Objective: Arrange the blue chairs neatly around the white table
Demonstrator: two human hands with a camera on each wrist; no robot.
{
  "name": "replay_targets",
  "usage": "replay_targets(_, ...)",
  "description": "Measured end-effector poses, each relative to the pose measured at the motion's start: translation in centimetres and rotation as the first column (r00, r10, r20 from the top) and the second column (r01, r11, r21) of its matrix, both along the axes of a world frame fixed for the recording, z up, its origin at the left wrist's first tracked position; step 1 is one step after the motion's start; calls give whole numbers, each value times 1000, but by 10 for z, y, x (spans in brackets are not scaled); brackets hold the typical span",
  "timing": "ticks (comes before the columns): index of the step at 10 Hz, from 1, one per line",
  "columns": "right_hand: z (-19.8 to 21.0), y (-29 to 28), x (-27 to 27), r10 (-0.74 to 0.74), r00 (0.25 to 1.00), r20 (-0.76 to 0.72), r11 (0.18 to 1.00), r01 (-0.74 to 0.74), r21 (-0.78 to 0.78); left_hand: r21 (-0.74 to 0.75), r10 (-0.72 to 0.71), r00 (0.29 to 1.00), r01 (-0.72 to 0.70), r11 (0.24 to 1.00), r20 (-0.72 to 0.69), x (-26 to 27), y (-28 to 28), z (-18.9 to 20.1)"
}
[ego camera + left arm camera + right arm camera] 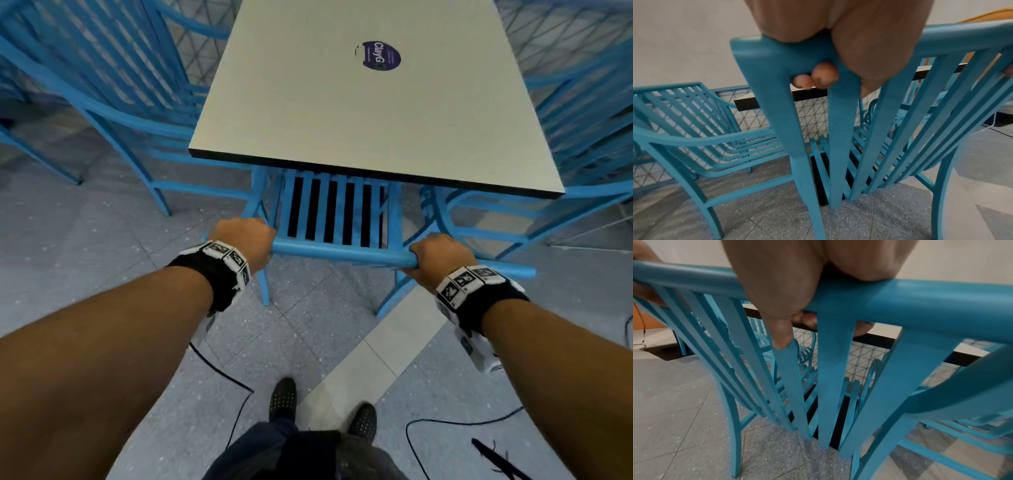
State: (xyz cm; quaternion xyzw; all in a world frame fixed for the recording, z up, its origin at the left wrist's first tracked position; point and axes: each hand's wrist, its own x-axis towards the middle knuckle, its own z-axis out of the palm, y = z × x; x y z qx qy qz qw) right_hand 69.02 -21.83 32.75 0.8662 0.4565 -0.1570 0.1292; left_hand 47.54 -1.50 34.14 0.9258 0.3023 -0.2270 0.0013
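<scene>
A blue slatted chair (334,219) stands in front of me with its seat tucked under the near edge of the white table (342,113). My left hand (245,240) grips the left end of its top rail (342,251), and my right hand (435,258) grips the rail near its right end. In the left wrist view my fingertips (813,78) curl under the rail (941,37). In the right wrist view my thumb (781,331) lies down a back slat while the fingers wrap the rail (920,301). A second blue chair (113,113) stands at the table's left side and a third (582,161) at its right.
A purple round sticker (378,56) lies on the table top. Black cables (222,373) trail over the grey tiled floor near my feet (282,397). A wire mesh panel (812,113) stands behind the table. The left chair's armrest (705,139) is close to the held chair.
</scene>
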Motion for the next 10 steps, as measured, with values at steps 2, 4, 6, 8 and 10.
replay_targets(2, -2, -10, 3, -56, 998, 10, 998, 55, 12, -2, -43, 999, 43, 999, -14, 5, -5, -7)
replay_targets(4, -6, -24, 4, -68, 996, 62, 998, 68, -1, 11, -98, 995, 98, 995, -7, 13, -7, -16)
replay_targets(6, -3, -20, 4, -67, 997, 46, 998, 68, -11, 37, -77, 997, 76, 996, 12, 15, -6, -15)
replay_targets(8, 2, -11, -1, -109, 994, 18, 989, 110, -99, -18, -25, 999, 26, 1000, 45, 13, -12, -13)
replay_targets(10, 19, -20, -21, -122, 992, 29, 992, 120, 49, -9, -59, 974, 62, 998, 219, 0, -45, -1)
